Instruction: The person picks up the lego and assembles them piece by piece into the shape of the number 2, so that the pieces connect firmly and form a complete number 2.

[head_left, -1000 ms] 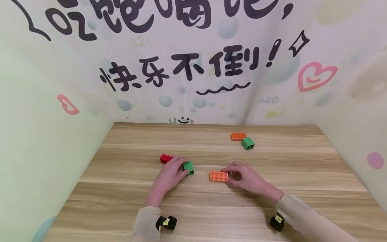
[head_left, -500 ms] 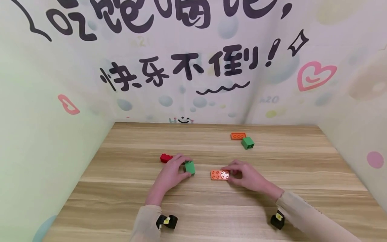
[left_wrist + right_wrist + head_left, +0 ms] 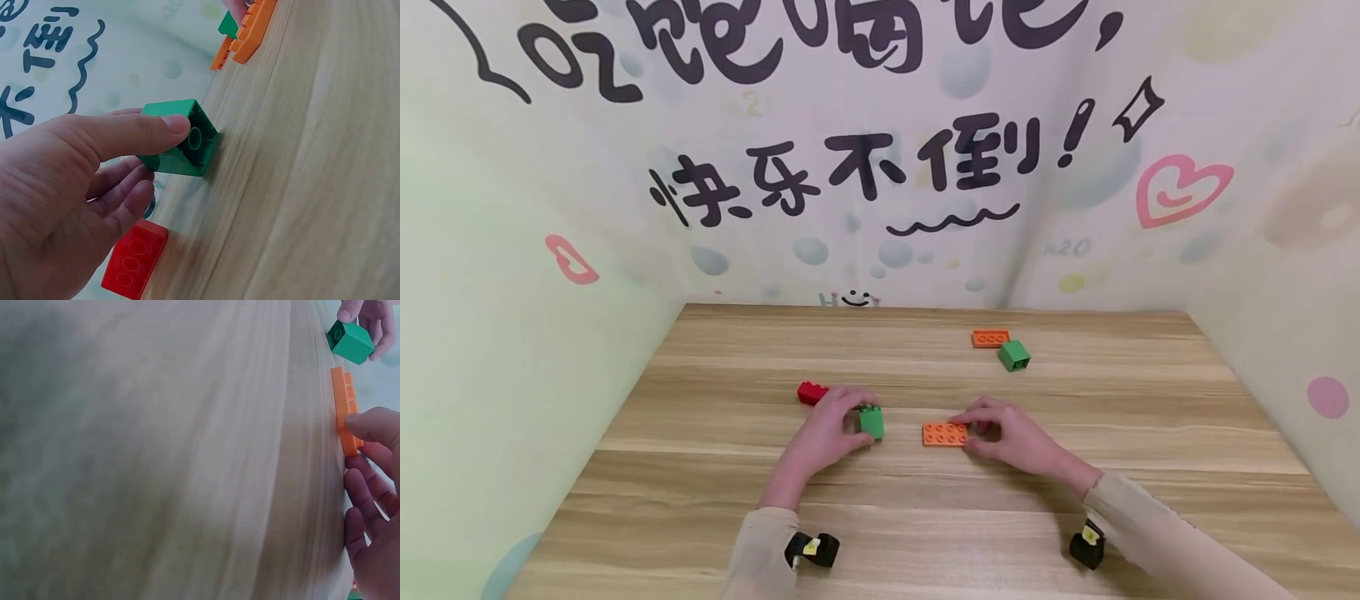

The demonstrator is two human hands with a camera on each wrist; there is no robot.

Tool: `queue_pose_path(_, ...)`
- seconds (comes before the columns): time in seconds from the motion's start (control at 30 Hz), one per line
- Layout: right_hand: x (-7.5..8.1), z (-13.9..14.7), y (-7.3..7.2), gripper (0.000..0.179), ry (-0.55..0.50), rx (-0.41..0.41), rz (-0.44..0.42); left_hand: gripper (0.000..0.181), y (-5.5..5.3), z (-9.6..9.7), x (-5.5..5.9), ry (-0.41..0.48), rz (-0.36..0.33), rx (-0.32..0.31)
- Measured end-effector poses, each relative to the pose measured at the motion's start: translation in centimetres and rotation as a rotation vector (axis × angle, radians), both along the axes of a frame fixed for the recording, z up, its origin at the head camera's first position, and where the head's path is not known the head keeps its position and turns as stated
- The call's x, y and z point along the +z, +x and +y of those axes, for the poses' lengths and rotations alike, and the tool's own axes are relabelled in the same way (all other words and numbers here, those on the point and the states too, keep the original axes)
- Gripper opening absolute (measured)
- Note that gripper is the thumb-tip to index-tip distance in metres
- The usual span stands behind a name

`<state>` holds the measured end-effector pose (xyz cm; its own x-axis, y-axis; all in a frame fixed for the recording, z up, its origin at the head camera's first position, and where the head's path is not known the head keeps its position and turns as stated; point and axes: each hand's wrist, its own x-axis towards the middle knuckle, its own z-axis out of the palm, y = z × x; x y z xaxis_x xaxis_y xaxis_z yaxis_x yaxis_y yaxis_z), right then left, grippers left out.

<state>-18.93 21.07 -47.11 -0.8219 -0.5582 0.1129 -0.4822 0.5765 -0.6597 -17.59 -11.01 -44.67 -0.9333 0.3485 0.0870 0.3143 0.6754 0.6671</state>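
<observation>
Head view, centre of frame: left hand pinches a green toy brick, right hand an orange eight-stud brick, both probably light, stiff and smooth, best held by their sides.

Your head camera looks forward and down across the desk to the lettered wall, well back from your left hand and right hand; your wrist cameras (both tilted, the desk slanting steeply) skim it, each close on its own hand; all three share the green block and orange brick you hold.
</observation>
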Motion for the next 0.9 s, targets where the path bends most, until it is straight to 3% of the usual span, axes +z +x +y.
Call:
queue_pose_path(0.33,-0.76,0.44,-0.59,0.035,-0.06,0.009,-0.045,0.05,-0.22,-0.18,-0.06,0.028,-0.05,-0.001)
queue_pose_path(0.7,-0.87,0.13,-0.34,0.036,-0.098,0.015,-0.015,0.049,-0.34,-0.25,0.01,0.034,-0.048,-0.001)
queue_pose_path(0.9,-0.89,0.18,-0.46,0.034,-0.097,0.007,-0.04,0.048,-0.38,-0.25,-0.08,0.054,-0.036,-0.006)
